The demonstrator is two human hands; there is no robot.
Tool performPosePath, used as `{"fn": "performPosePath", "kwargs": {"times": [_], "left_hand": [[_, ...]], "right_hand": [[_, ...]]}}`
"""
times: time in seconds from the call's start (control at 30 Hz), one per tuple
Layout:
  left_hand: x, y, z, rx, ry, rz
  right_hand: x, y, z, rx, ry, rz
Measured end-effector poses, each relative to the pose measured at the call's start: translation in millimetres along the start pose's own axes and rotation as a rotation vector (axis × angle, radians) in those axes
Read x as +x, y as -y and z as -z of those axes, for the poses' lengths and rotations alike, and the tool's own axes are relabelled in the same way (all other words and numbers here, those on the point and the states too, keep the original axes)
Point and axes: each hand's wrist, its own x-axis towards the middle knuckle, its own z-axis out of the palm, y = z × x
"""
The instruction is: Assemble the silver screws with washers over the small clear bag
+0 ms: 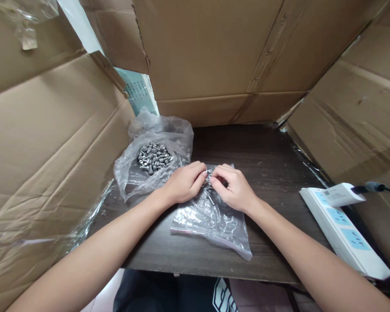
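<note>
My left hand [186, 184] and my right hand [233, 187] meet over a clear zip bag [211, 225] that lies flat on the dark table. The left fingers are closed in a pinch. Thumb and forefinger of the right hand are also pressed together, close to the left fingertips. Small shiny bits show between the hands, too small to name. A thin metal piece, like a bolt shank [211, 200], rests on the zip bag just below them. Left of my hands, an opened clear plastic bag [126, 167] holds a heap of metal bolts [154, 157].
Cardboard panels [211, 52] wall in the table [253, 147] at the back and both sides. A white power strip [347, 234] lies at the right edge with a plugged-in adapter [341, 195] and black cable. My lap is below the table's front edge.
</note>
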Motion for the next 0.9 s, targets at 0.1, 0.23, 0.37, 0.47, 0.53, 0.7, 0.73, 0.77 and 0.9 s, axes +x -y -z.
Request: {"fn": "performPosePath", "kwargs": {"times": [0.1, 0.23, 0.37, 0.47, 0.53, 0.7, 0.73, 0.77, 0.9], "left_hand": [[-0.4, -0.6, 0.8, -0.001, 0.006, 0.005], [-0.2, -1.0, 1.2, 0.004, 0.015, 0.011], [0.1, -0.6, 0.5, 0.001, 0.012, 0.015], [-0.2, -0.2, -0.1, -0.010, 0.009, 0.008], [-0.6, -0.2, -0.1, -0.016, 0.008, 0.008], [-0.8, -0.5, 0.4, -0.010, 0.017, 0.008], [-0.7, -0.5, 0.4, -0.007, 0.017, 0.010], [-0.5, -0.5, 0.3, -0.004, 0.017, 0.013], [-0.3, -0.5, 0.0, 0.007, 0.023, 0.016]], "right_hand": [[-0.5, -0.3, 0.3, -0.018, -0.063, -0.079], [0.1, -0.7, 0.3, -0.063, 0.018, -0.048], [0.5, -0.9, -2.4, -0.067, 0.083, 0.018], [0.1, -0.9, -4.1, -0.069, 0.024, -0.011], [-0.2, -0.7, -4.1, -0.074, -0.039, -0.059], [-0.3, 0.2, -2.4, -0.068, -0.005, -0.057], [-0.2, 0.4, -2.4, -0.063, 0.022, -0.027], [-0.2, 0.4, -2.5, -0.060, 0.043, 0.004], [-0.4, 0.0, -4.2, -0.070, 0.058, 0.059]]}}
